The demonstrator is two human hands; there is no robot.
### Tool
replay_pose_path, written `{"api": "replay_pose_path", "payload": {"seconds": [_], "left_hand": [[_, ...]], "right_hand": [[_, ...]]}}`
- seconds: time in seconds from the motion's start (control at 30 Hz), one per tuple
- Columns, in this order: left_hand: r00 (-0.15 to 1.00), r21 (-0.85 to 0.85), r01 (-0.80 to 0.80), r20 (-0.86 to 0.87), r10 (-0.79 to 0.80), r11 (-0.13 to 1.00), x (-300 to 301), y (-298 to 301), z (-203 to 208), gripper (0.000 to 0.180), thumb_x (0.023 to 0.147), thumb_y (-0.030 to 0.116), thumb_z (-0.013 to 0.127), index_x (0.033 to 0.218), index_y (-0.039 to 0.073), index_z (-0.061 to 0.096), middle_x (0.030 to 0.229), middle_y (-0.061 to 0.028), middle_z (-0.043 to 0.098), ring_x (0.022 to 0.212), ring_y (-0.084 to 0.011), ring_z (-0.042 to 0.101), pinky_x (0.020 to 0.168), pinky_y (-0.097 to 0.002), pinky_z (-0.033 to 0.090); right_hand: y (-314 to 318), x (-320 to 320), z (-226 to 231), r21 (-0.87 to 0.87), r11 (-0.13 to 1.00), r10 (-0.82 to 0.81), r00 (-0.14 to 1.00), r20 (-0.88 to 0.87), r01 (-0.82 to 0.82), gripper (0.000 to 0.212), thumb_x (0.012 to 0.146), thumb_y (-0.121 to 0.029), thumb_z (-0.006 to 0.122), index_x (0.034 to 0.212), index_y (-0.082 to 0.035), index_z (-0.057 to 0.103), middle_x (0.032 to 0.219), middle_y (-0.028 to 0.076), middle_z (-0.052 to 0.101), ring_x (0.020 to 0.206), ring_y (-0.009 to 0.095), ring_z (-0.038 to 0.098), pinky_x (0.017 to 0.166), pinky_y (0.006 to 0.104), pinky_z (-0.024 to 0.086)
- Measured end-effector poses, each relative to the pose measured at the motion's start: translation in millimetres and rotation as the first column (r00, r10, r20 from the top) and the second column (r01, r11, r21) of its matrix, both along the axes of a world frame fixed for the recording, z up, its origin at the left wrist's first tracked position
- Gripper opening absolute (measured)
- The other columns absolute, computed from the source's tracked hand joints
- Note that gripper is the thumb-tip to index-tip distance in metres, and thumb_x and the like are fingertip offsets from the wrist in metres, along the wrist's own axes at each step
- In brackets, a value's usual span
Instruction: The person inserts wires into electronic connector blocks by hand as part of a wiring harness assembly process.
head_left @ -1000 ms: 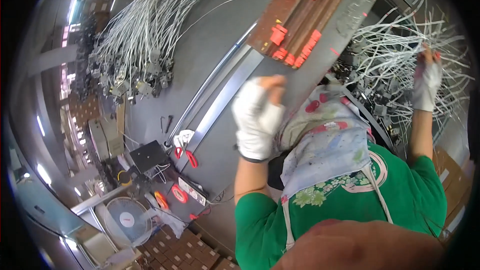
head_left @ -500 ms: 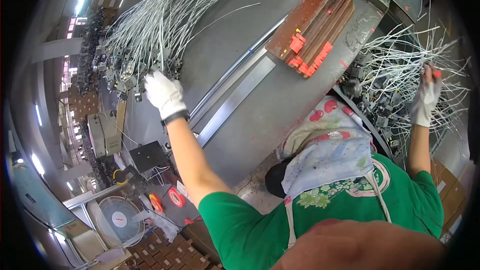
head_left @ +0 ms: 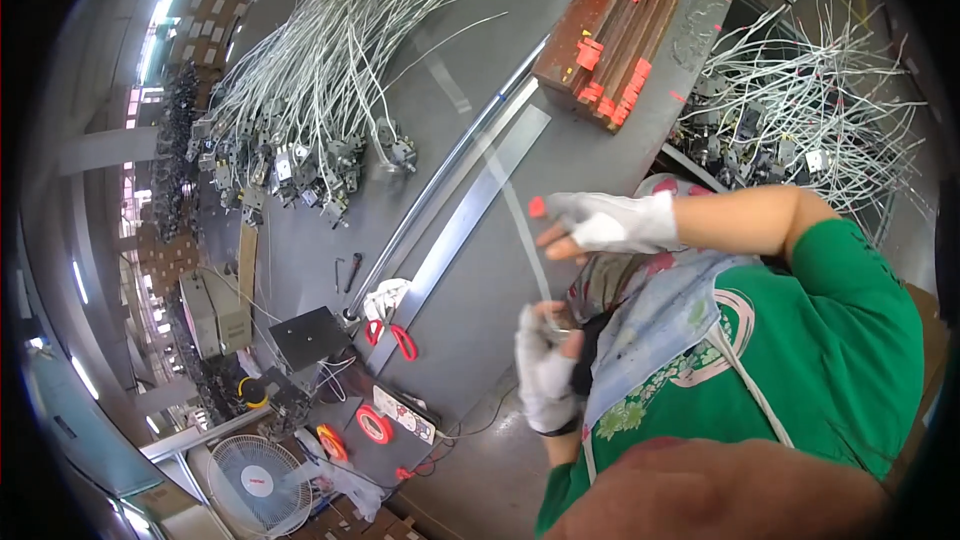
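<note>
A thin white wire [head_left: 515,210] runs slanting over the grey table [head_left: 470,340] in front of my chest. My left hand [head_left: 545,372], in a white glove, is closed around the wire's near end. My right hand [head_left: 608,225], also gloved, reaches across from the right. Its fingertips pinch the wire higher up, with a small red piece [head_left: 537,207] at the index finger. A big bundle of white wires with metal end blocks [head_left: 320,90] lies at the far left of the table. A tangled pile of the same wires [head_left: 815,110] fills a bin at the right.
A brown wooden block with red clips [head_left: 610,30] sits at the far edge. Long metal strips [head_left: 455,225] lie across the table. Red-handled cutters [head_left: 395,335], a black box [head_left: 310,337] and a red tape roll [head_left: 375,425] are at the near left. A fan [head_left: 255,480] stands below.
My left hand left the big bundle and came back to my chest holding one wire. My right hand left the tangled pile at the right and moved in to meet the wire.
</note>
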State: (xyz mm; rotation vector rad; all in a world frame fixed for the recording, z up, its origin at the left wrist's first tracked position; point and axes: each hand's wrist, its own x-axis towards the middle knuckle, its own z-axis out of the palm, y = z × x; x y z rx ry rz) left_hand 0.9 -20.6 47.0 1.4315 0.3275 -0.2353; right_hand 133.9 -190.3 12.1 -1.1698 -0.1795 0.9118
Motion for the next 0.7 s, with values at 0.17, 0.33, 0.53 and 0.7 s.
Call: {"api": "replay_pose_path", "payload": {"seconds": [0.17,0.33,0.53,0.7], "left_hand": [[0.981,0.459,0.109,0.096,-0.171,0.882,-3,16,-7,0.042,0.064,0.014,0.074,0.1,0.001,0.055,0.089,-0.0048,0.047,0.073,-0.0153,0.047,0.068,-0.0271,0.04],[0.797,0.994,0.036,0.036,-0.603,0.107,62,18,12,0.03,0.056,0.014,0.075,0.079,0.008,0.057,0.081,-0.0099,0.056,0.077,-0.031,0.052,0.066,-0.0405,0.042],[0.784,0.604,0.136,0.419,-0.458,0.785,127,-82,-19,0.031,0.078,0.009,0.063,0.108,0.002,0.057,0.086,-0.0115,0.061,0.073,-0.0208,0.058,0.067,-0.0284,0.046],[0.729,0.66,0.156,0.424,-0.537,0.734,135,-113,-37,0.014,0.083,0.007,0.058,0.094,-0.001,0.063,0.078,-0.0114,0.064,0.069,-0.017,0.059,0.067,-0.0268,0.046]], "right_hand": [[18,31,39,0.185,0.978,-0.108,0.993,0.056,0.096,0.045,0.086,-0.031,0.058,0.121,-0.007,0.044,0.083,0.004,0.061,0.052,0.004,0.039,0.046,0.0177,0.032],[-24,21,48,0.258,0.841,-0.533,0.811,0.241,0.476,0.023,0.092,-0.026,0.046,0.108,-0.009,0.049,0.075,0.002,0.057,0.052,0.005,0.043,0.046,0.019,0.034],[-51,21,13,0.43,0.468,-0.872,0.483,0.08,0.772,0.03,0.092,-0.028,0.047,0.115,-0.008,0.045,0.075,0.006,0.056,0.046,0.007,0.042,0.044,0.0186,0.033],[-117,24,12,0.114,0.484,-0.847,0.497,-0.189,0.868,0.029,0.094,-0.033,0.041,0.106,-0.009,0.05,0.049,-0.004,0.035,0.037,0.005,0.029,0.035,0.0199,0.022]]}}
